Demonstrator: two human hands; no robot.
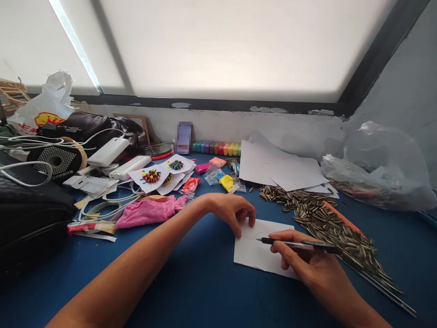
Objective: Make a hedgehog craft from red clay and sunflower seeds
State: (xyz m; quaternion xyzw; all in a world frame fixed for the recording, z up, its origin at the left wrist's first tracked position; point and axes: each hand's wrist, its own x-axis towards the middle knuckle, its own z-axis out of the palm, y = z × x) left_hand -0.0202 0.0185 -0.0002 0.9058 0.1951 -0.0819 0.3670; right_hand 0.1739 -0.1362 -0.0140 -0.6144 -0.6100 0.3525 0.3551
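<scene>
Bright, washed-out window [218,45] backlights the scene (edges bend), shadows soft.

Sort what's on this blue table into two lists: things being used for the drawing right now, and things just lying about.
In use:
- left hand, pressing down the paper
- white paper
- black pen, held in the right hand, tip on the paper

Lying about:
- sunflower seeds
- pink cloth
- clay sticks
- blank sheets
- decorated cards
- power bank
</scene>
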